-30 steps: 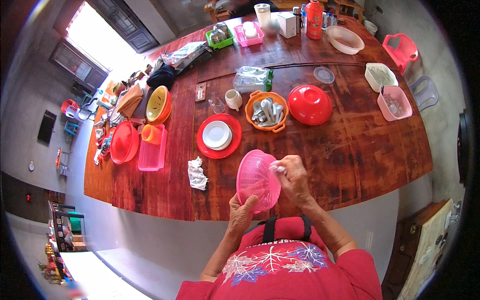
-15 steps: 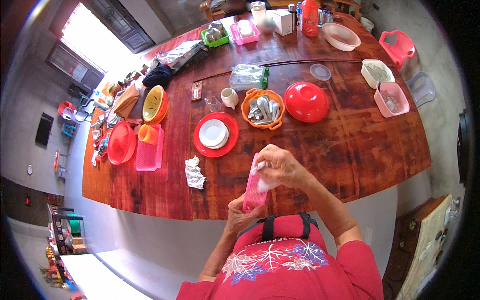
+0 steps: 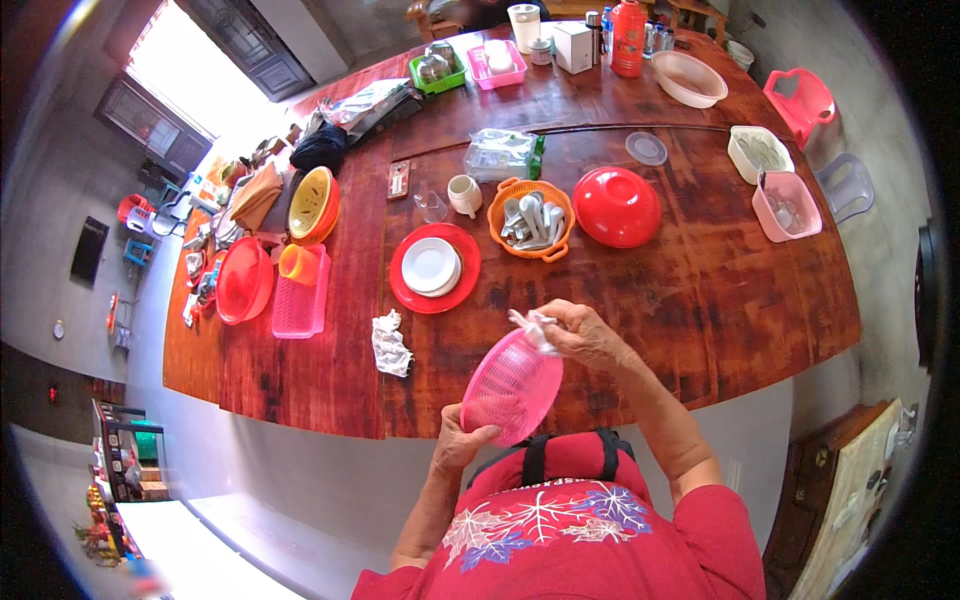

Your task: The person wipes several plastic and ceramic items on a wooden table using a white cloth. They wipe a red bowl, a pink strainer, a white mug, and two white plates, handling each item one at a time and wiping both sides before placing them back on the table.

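Observation:
A round pink plastic basket with slotted walls is tilted up in front of my body, over the table's near edge. My left hand grips its lower left rim, with the thumb lying across the rim. At the upper right rim my right hand pinches a white cloth that touches the basket. Another crumpled white cloth lies on the table to the left. Beyond it a stack of white plates sits on a red plate.
An orange basket of spoons and a red domed lid stand ahead. A white mug is left of the basket. Pink tray and red basin lie left; pink and white containers stand far right.
The pink basket has turned from nearly edge-on to show its round, slotted face. My right hand has moved slightly right with the cloth, to the rim; my left hand has shifted slightly left.

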A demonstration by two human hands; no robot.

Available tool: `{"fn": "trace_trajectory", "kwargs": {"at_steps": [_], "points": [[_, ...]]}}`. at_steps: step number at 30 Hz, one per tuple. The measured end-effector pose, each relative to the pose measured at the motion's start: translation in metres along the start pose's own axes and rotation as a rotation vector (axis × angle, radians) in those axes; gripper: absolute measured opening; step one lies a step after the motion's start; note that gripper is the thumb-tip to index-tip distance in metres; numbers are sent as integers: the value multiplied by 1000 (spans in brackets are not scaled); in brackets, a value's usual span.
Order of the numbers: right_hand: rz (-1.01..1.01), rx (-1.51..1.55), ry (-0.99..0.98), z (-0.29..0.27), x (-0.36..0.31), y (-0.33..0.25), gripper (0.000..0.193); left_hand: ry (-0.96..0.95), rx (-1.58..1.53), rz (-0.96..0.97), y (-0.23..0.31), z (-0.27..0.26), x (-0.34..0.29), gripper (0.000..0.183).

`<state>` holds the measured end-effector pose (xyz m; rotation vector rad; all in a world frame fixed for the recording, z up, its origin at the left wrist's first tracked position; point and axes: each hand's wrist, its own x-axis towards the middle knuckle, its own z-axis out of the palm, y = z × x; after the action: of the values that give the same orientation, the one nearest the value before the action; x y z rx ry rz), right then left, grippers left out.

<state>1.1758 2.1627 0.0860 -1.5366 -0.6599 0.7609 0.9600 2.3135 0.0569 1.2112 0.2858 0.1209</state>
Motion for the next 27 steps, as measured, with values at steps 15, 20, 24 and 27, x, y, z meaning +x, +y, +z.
{"fn": "trace_trajectory", "kwargs": {"at_steps": [15, 20, 24, 27], "points": [[108, -144, -13, -8, -26, 16, 29, 130, -894, -6, 0, 1, 25, 64], [166, 403, 164, -2, -25, 20, 32, 215, -913, 17, -5, -4, 34, 63], [153, 851, 41, 25, -26, 44, 26, 176, -989, 68, -10, 3, 44, 61], [91, 1017, 67, 35, -39, 47, 20, 177, -1063, 19, -7, 1, 48, 59]]}}
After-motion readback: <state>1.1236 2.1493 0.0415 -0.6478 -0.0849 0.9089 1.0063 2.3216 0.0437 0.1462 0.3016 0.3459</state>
